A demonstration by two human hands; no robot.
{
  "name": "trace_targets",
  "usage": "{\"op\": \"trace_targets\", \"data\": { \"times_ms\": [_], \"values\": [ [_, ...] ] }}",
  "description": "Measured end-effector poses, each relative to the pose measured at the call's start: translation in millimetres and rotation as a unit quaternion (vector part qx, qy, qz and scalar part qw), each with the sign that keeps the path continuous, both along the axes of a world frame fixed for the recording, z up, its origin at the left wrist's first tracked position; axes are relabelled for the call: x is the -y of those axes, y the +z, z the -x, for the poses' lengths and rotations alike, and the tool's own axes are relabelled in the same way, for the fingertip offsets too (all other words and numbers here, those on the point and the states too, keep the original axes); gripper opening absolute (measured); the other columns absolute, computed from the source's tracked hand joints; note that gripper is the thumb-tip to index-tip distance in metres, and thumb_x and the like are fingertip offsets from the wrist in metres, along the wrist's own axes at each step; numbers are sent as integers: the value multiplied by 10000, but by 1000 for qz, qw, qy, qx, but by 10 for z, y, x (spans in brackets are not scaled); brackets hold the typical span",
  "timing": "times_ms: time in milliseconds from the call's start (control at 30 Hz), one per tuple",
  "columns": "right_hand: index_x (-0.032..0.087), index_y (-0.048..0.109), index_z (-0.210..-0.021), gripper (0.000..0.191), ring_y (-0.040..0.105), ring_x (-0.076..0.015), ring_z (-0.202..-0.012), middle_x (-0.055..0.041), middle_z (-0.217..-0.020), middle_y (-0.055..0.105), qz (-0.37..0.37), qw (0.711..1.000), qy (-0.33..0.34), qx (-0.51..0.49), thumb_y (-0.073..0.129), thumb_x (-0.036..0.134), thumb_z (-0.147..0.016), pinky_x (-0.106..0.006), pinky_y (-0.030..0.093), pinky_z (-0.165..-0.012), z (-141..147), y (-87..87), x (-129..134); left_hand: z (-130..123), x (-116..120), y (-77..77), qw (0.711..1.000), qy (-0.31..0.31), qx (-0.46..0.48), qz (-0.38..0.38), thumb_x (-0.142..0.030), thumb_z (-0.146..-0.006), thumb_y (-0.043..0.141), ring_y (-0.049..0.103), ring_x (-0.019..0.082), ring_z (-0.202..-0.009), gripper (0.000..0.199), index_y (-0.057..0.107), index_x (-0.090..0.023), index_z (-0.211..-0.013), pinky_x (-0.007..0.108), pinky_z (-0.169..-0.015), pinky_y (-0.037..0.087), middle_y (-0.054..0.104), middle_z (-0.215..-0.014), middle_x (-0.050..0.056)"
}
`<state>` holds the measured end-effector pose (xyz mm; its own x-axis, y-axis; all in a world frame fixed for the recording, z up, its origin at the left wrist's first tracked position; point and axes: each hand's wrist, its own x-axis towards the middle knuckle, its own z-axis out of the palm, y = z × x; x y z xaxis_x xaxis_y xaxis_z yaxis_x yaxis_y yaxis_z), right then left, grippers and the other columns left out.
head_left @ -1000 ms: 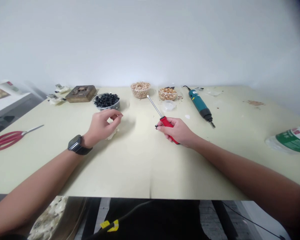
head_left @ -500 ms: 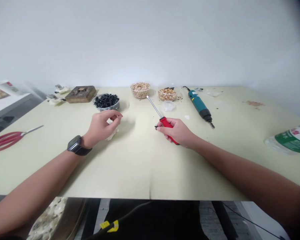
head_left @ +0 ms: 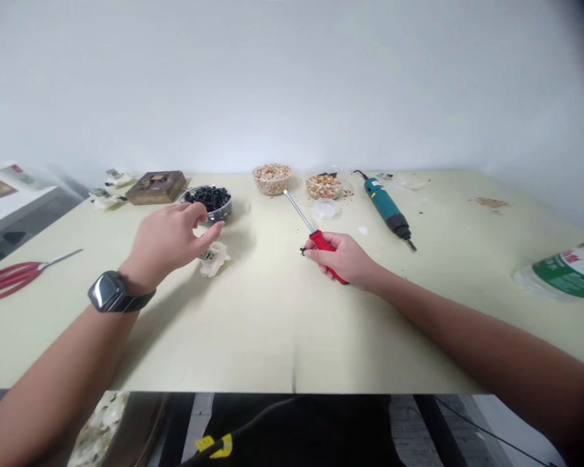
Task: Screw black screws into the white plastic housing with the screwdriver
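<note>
Right hand [head_left: 348, 261]: closed around a red-handled screwdriver with a straight silvery shaft [head_left: 324, 242], tip slanting up and away; the fingertips also pinch a small black piece [head_left: 302, 251]. No lettering can be read on the handle.
Left hand [head_left: 163, 240]: thumb and forefinger spread apart, nothing visible between them; it is beside the round clear plastic bowl of black pieces [head_left: 220, 215]; whether it touches the bowl cannot be told.
White part: an irregular white plastic part [head_left: 216, 261] lies on the pale yellow tabletop [head_left: 253, 337], partly behind the left thumb.
Wristwatch: black, square-faced [head_left: 108, 290], on the left wrist; no readable display.
Power driver: a teal and black cylindrical power driver [head_left: 388, 209] bears a pale label and a small yellow one, both too small to read.
Bottle: a clear plastic bottle with a green and white label [head_left: 567, 277], at the right edge; its red and white print is illegible.
Cable: a dark cable [head_left: 257, 415] below the table edge carries yellow tags [head_left: 215, 446], their marks unreadable.
</note>
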<state>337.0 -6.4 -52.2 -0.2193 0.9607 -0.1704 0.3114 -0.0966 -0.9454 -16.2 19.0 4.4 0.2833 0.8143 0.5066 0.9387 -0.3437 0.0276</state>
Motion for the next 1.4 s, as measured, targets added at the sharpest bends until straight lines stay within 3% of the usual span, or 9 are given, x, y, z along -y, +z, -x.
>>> {"op": "trace_targets", "data": {
  "times_ms": [67, 167, 367, 533, 700, 900, 1000, 1167, 1400],
  "values": [
    [214, 687, -1073, 256, 523, -108, -472, 7, -627, 609, 0, 1000, 1, 1, 766, 408, -927, -197, 410, -400, 5, 12, 3, 59, -4, -19, 997, 47, -44, 43, -766, -901, 595, 483, 204, -530, 548, 610, -226, -806, 312, -556, 255, 637, -660, 57],
    [212, 691, -1073, 243, 522, -107, -473, 10, -621, 599, 1, 1000, -1, 3, 760, 396, -930, -200, 415, -410, 14, 34, 9, 111, 7, -95, 991, 68, -83, 85, -859, -879, 541, 470, 223, -477, 630, 634, -238, -828, 312, -556, 279, 620, -601, 56],
    [210, 696, -1080, 249, 524, -109, -476, 7, -627, 600, 3, 1000, -6, 5, 759, 398, -930, -202, 412, -412, 16, 33, 8, 190, 11, -105, 981, -8, -42, 190, -786, -960, 460, 637, 250, -579, 594, 700, -249, -1038, 314, -551, 355, 741, -744, 67],
    [207, 695, -1076, 253, 525, -111, -486, 5, -632, 604, 7, 1000, -7, -1, 765, 397, -924, -203, 418, -414, 11, 25, 7, 125, 46, -5, 932, -60, -30, 357, -772, -816, 678, 724, 285, -876, 685, 662, -239, -1245, 340, -723, 495, 762, -1075, 100],
    [205, 692, -1067, 234, 520, -109, -481, 13, -623, 590, 9, 1000, -8, -2, 758, 379, -924, -202, 421, -415, 23, 38, 9, -143, 57, -76, 940, -54, -8, 336, -716, -884, 626, 646, 255, -853, 561, 642, -212, -1129, 366, -745, 462, 688, -1061, 96],
    [205, 685, -1066, 239, 518, -108, -474, 15, -617, 594, 12, 1000, -5, -5, 758, 382, -923, -197, 407, -405, 36, 51, 13, -363, -23, -389, 952, -104, 146, 248, -667, -924, 628, 621, 198, -909, 675, 523, -245, -1441, 391, -872, 534, 580, -1400, 101],
    [205, 680, -1067, 242, 513, -108, -471, 16, -613, 594, 14, 1000, -3, -9, 760, 381, -921, -195, 394, -395, 30, 48, 14, -382, -47, -478, 940, -118, 205, 245, -646, -902, 676, 623, 177, -898, 728, 474, -272, -1493, 381, -852, 566, 517, -1511, 97],
    [204, 684, -1070, 238, 520, -110, -479, 14, -619, 597, 10, 1000, 1, -15, 757, 378, -925, -199, 405, -407, 27, 37, 9, -373, -57, -482, 911, -128, 265, 288, -606, -867, 731, 646, 159, -840, 715, 506, -262, -1453, 359, -778, 586, 575, -1467, 79],
    [204, 685, -1079, 246, 514, -110, -475, 14, -620, 596, 18, 1000, -1, -11, 754, 383, -925, -200, 399, -398, 24, 30, -1, -383, -67, -487, 917, -128, 255, 278, -600, -865, 725, 650, 165, -816, 709, 520, -250, -1446, 356, -749, 578, 605, -1439, 87]
  ]
}}
